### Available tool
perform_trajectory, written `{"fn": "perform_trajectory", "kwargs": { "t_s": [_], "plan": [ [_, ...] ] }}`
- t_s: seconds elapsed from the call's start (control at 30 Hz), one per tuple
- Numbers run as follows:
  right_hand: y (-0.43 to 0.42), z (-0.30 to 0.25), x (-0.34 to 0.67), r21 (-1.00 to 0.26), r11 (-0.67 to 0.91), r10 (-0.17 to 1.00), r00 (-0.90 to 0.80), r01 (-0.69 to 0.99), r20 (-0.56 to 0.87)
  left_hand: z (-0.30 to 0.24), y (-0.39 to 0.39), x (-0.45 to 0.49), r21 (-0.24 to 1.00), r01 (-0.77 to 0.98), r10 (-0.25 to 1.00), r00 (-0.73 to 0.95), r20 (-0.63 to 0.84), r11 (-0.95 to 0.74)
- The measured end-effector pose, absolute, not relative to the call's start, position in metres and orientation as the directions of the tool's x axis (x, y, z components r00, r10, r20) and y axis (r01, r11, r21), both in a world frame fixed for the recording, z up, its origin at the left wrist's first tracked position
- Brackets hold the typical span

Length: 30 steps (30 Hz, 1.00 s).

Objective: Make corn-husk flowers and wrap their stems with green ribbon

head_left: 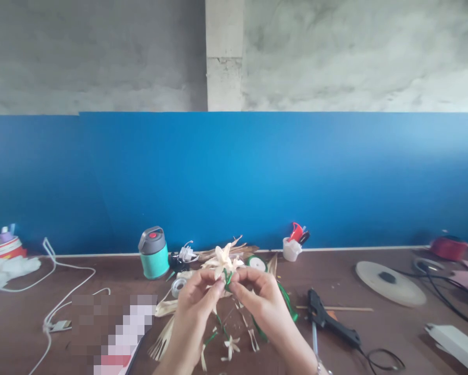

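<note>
Both my hands meet over the brown table (374, 333), raised a little above it. My left hand (197, 299) pinches the base of a cream paper-like flower (222, 259) with pointed petals. My right hand (257, 294) pinches green tape (228, 278) wound at the flower's stem, and a green strip (287, 302) trails off behind that hand. Under my hands lie another small cream flower (231, 345), pale leaf strips (164, 338) and green stem pieces.
A black glue gun (328, 317) with its cord lies to the right, beside a thin stick. A teal container (154, 252), tape rolls, a white cup with red scissors (294, 242), a round white lid (390, 284) and white cables (62, 291) stand around. A blue wall backs the table.
</note>
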State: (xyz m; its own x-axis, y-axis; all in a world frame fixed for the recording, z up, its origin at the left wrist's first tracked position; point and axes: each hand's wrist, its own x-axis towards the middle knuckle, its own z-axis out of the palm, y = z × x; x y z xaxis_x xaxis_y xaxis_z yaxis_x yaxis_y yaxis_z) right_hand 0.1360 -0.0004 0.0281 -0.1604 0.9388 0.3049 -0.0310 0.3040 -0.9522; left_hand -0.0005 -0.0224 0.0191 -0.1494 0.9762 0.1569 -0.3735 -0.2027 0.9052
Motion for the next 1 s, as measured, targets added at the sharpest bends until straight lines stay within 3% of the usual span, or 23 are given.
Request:
{"fn": "perform_trajectory", "kwargs": {
  "t_s": [0.07,0.13,0.27,0.5,0.73,1.0],
  "plan": [
    [-0.001,0.029,0.135,-0.953,0.301,0.943,-0.146,0.002,0.298,0.018,-0.026,-0.001,0.921,-0.065,0.892,-0.284,0.352,-0.385],
    [-0.001,0.03,0.134,-0.952,0.305,0.946,-0.126,0.035,0.298,0.014,-0.028,-0.002,0.818,0.226,0.76,-0.303,0.575,-0.529],
    [-0.001,0.028,0.132,-0.926,0.356,0.934,-0.08,0.126,0.348,0.007,-0.027,-0.003,0.653,0.433,0.634,-0.212,0.744,-0.622],
    [-0.003,0.027,0.131,-0.883,0.424,0.906,-0.085,0.204,0.415,0.005,-0.026,-0.006,0.843,0.338,0.853,-0.171,0.493,-0.419],
    [-0.002,0.025,0.13,-0.809,0.525,0.849,-0.104,0.265,0.517,0.013,-0.029,-0.003,0.907,0.235,0.893,-0.209,0.399,-0.35],
    [-0.005,0.025,0.132,-0.835,0.483,0.873,-0.068,0.262,0.483,0.01,-0.027,-0.002,0.947,0.093,0.916,-0.239,0.322,-0.308]
  ]
}}
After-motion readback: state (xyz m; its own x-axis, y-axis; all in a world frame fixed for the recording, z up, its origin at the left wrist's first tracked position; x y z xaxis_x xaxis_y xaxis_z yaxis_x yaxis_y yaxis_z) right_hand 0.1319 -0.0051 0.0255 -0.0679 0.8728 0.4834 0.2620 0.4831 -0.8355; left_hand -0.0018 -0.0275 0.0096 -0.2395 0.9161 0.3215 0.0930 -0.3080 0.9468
